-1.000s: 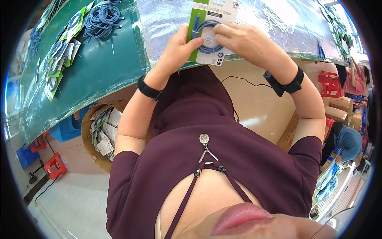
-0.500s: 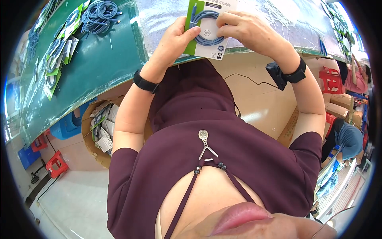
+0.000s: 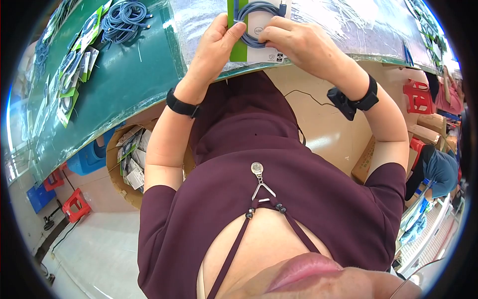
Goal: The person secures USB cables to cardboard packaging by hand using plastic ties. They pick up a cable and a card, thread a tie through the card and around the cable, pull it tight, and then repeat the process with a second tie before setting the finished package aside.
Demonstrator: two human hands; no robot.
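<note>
My left hand (image 3: 215, 47) is closed on the left edge of a green and white packaging card (image 3: 254, 56), its thumb lying over the front. A coiled blue USB-C cable (image 3: 246, 39) lies against the card's face, with one plug end showing at the top right. My right hand (image 3: 303, 44) is closed with bent fingers at the right side of the coil, gripping the cable there. The exact fingertip contact is partly hidden. The card's top runs out of view.
On the green table (image 3: 134, 74) lie a bundle of blue cables (image 3: 124, 21) and a row of carded cables (image 3: 77, 65). White ties (image 3: 343, 20) lie at the right. Below are a carton of cards (image 3: 132, 164) and stools (image 3: 76, 205). Other people (image 3: 440, 172) are at the far right.
The card with its cable has moved slightly up. My right fingers have shifted down and left along the coil, and a plug end now shows at its upper right.
</note>
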